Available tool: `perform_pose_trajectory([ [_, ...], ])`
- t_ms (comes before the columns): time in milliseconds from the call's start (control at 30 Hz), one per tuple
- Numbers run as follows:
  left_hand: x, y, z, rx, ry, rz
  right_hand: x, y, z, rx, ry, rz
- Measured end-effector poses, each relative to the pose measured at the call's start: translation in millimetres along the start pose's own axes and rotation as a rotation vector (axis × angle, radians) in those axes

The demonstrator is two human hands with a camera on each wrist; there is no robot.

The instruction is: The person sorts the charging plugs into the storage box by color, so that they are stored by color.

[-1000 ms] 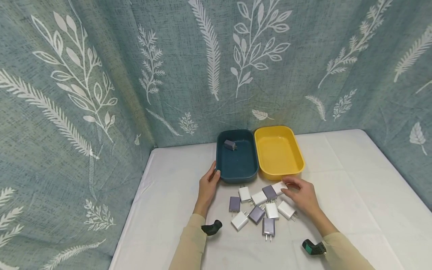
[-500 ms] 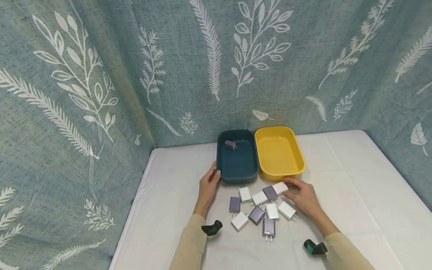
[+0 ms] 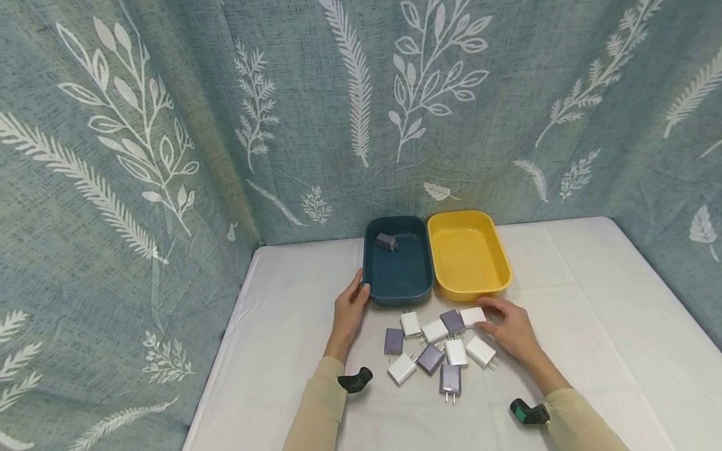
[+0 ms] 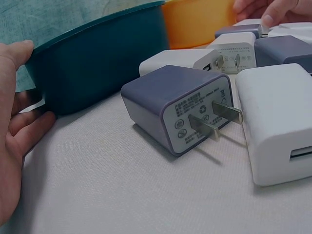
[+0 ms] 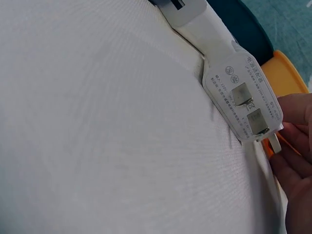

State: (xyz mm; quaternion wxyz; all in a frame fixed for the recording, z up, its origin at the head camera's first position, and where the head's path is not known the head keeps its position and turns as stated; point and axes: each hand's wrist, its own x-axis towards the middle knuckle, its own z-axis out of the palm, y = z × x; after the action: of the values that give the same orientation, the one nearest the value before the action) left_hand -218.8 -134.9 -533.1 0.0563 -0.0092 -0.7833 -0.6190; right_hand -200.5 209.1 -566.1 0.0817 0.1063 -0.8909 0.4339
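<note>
My left hand rests at the front left corner of a dark blue bin, thumb and fingers touching its wall. A purple charger plug lies inside that bin. With thumb and index finger, my right hand pinches the right end of a white charger plug just in front of the yellow bin. In the right wrist view this white plug's metal prongs and printed face show. Another purple charger plug lies against its left side.
Several more white and purple charger plugs lie between the hands, including a white one and a purple one. A white cloth covers the table. A patterned curtain hangs behind the bins.
The white charger plug by my right hand has turned slightly and shifted right, with the fingers following it. My left hand stays at the blue bin.
</note>
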Motion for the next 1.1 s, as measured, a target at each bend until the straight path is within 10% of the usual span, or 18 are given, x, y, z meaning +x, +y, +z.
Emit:
perform_pose_trajectory([
  [767, -1.0, -2.8, 0.1, 0.024, 0.007, 0.025, -2.7, 8, -2, 0.088, -0.015, -0.073],
  [1100, 12.0, -36.1, 7.6, -0.004, 0.042, 0.026, -3.6, 13, -6, 0.189, -0.035, -0.058],
])
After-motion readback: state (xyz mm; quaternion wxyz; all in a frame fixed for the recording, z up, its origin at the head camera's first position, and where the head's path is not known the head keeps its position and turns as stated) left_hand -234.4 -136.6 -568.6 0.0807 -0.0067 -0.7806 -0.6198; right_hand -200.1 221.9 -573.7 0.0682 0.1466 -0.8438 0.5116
